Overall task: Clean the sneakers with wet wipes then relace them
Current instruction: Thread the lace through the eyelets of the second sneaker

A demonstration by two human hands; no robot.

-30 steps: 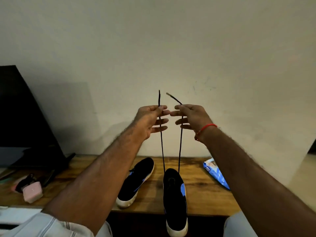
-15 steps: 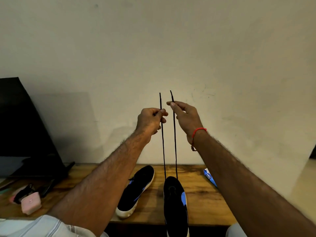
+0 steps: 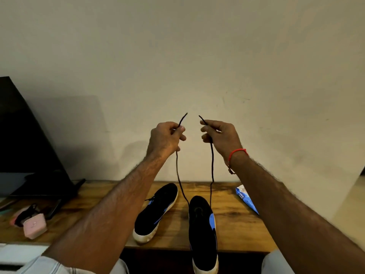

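Two black sneakers with blue stripes and white soles lie on the wooden table (image 3: pixel 233 228). The right sneaker (image 3: pixel 203 232) hangs over the table's front edge; a black lace (image 3: pixel 212 165) runs up from it in two strands. My left hand (image 3: pixel 166 138) pinches the left strand near its tip. The right strand is pinched near its tip by my right hand (image 3: pixel 220 136). Both hands are raised in front of the wall, a little apart. The left sneaker (image 3: pixel 156 212) lies beside it, angled, with laces in it.
A blue and white wet wipes pack (image 3: pixel 245 198) lies at the table's right, partly behind my right arm. A pink object (image 3: pixel 35 227) and dark items sit at the left. A black slanted panel (image 3: pixel 25 145) stands at the far left.
Both hands dropped lower and moved apart. The two lace strands, taut and close together before, now hang slack and spread wider.
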